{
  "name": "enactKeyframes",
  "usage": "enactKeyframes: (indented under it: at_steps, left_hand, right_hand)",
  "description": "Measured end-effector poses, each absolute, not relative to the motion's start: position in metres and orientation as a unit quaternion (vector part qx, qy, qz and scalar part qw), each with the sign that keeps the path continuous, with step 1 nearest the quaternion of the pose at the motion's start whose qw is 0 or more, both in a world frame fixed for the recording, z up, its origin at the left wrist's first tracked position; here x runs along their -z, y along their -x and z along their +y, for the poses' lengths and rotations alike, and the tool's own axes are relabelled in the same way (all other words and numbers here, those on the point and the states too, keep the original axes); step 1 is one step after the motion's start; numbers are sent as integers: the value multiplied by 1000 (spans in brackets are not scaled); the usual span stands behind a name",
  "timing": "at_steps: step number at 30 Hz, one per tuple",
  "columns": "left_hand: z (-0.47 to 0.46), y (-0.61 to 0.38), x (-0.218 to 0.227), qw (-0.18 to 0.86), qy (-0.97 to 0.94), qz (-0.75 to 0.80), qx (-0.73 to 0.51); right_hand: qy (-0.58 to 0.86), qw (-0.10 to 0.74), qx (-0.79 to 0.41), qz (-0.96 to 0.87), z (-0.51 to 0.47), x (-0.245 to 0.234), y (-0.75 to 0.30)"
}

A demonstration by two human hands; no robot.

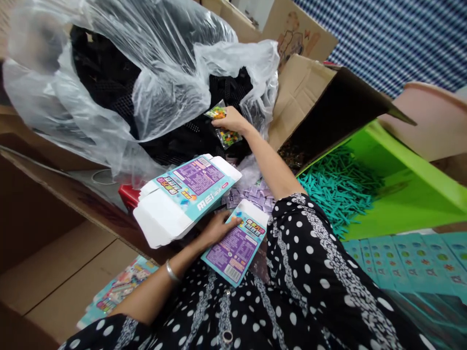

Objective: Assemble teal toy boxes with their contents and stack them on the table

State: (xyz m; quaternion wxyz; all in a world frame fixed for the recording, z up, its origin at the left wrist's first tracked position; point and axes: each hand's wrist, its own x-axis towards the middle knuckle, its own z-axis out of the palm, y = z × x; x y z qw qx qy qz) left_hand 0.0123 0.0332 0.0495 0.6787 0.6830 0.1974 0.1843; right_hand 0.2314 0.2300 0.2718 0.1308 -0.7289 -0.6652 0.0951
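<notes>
My left hand (218, 228) is closed around the side of a teal and purple printed carton (237, 248), its thumb on the front panel. The carton's upper end has a white flap, and its barcode end points toward my body. Farther out, my right hand (231, 120) pinches small clear packets (229, 137) of orange, green and yellow pieces. It is over the black mesh material by the plastic bag. Another teal and purple carton (193, 189) with white flaps spread lies between my hands, to the left. Purple packets (251, 194) lie in a pile under my right forearm.
Clear plastic (164, 68) spreads over black mesh at the back left. An open cardboard box (302, 92) leans at the right, beside a green bin (408, 180) with teal sticks (339, 184). Teal boxes (412, 257) stand in a row at lower right; printed cartons (124, 287) lie at lower left.
</notes>
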Motion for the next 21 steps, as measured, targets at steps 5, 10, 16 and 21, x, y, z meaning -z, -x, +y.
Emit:
enactKeyframes:
  at_steps: [5, 10, 16, 21]
  left_hand:
    - [37, -9, -52, 690, -668, 220, -173]
    - [34, -9, -56, 682, -652, 272, -190]
    - [17, -24, -76, 665, -654, 278, -230]
    - [6, -25, -94, 659, -656, 259, -262]
  right_hand:
    - [755, 119, -125, -633, 133, -294, -264]
    - [799, -15, -94, -594, 22, -273, -249]
    - [814, -111, -28, -569, -59, -250, -197]
    - [834, 28, -3, -551, -106, -297, -213]
